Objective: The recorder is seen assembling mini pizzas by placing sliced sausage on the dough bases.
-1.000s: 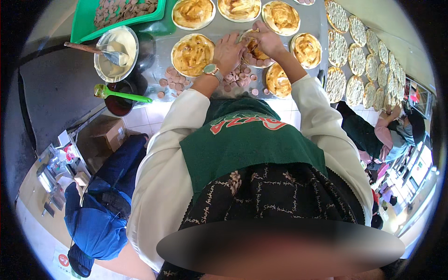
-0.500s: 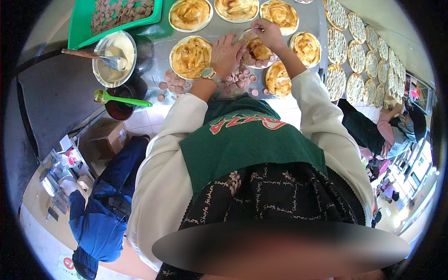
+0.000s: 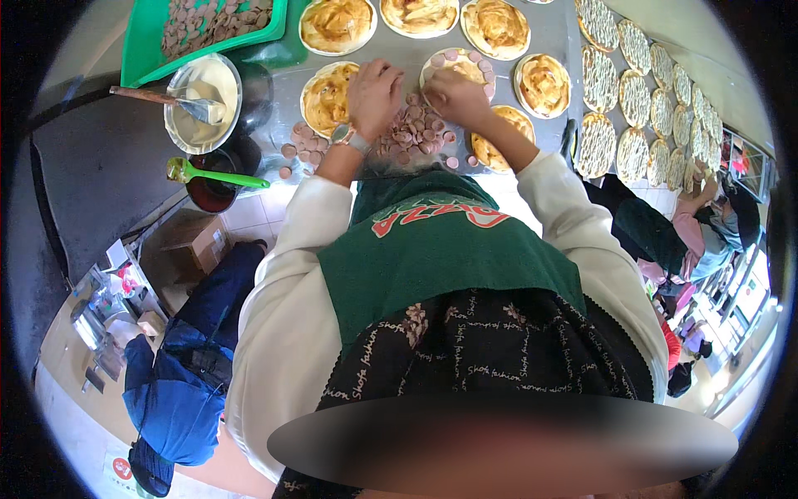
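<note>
Grey metal desk (image 3: 553, 33), worked at with two bare hands. The middle dough round (image 3: 465, 65) is placed just ahead of the right hand (image 3: 457, 98); pink slices are laid along its far rim, and its near part is covered by that hand. Right grip: fingers are bent downward; whether a slice is pinched cannot be told. The left hand (image 3: 376, 98) is held over the right side of the left sauced round (image 3: 322, 98). Left grip: fingers are curled; contents are hidden, so state cannot be told. A watch (image 3: 342, 133) is worn on the left wrist.

A loose slice pile (image 3: 416, 140) is spread between and below both hands; a smaller slice cluster (image 3: 307, 143) is left of the left wrist. The near-right round (image 3: 514, 125) is partly blocked by the right forearm.

Off to the left: green tray (image 3: 280, 32) loaded with slices, cream tub (image 3: 233, 79) with a wooden-handled brush (image 3: 141, 95) rested in it, and a dark pot (image 3: 208, 198) crossed by a green spatula (image 3: 229, 177). Striped rounds (image 3: 598, 79) are lined up at right.
</note>
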Demonstrator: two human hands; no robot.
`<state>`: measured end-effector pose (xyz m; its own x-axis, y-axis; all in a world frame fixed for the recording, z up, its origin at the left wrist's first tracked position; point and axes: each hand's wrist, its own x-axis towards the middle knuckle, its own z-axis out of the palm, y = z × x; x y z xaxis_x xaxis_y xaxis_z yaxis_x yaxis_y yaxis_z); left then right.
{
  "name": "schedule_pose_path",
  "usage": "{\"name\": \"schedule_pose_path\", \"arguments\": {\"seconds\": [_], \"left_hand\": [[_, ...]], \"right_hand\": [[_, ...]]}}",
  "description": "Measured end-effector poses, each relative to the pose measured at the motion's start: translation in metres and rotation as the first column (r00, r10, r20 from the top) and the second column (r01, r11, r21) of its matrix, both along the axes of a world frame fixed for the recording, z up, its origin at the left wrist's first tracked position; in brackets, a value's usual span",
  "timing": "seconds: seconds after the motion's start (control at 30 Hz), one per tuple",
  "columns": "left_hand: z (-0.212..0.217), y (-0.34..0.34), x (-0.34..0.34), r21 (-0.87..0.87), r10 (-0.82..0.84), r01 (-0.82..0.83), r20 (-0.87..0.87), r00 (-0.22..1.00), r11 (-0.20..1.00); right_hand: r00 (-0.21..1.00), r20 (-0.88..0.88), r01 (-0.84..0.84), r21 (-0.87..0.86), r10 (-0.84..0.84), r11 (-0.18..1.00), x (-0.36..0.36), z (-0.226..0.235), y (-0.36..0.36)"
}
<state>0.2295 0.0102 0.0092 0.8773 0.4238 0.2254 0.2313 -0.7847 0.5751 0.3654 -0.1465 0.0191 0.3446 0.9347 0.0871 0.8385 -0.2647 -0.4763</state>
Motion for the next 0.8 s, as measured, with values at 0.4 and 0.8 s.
{"name": "schedule_pose_path", "arguments": {"seconds": [0.4,0.8], "left_hand": [[-0.001,-0.034,-0.032,-0.187,-0.061,0.066,0.031,0.998,0.98],[-0.006,-0.031,-0.029,-0.406,-0.046,0.049,0.017,0.999,0.913]], "right_hand": [[0.981,-0.108,-0.16,0.005,0.16,0.987,-0.027,-0.023,-0.01],[0.822,-0.545,0.228,0.053,-0.163,0.972,0.065,-0.015,-0.007]]}}
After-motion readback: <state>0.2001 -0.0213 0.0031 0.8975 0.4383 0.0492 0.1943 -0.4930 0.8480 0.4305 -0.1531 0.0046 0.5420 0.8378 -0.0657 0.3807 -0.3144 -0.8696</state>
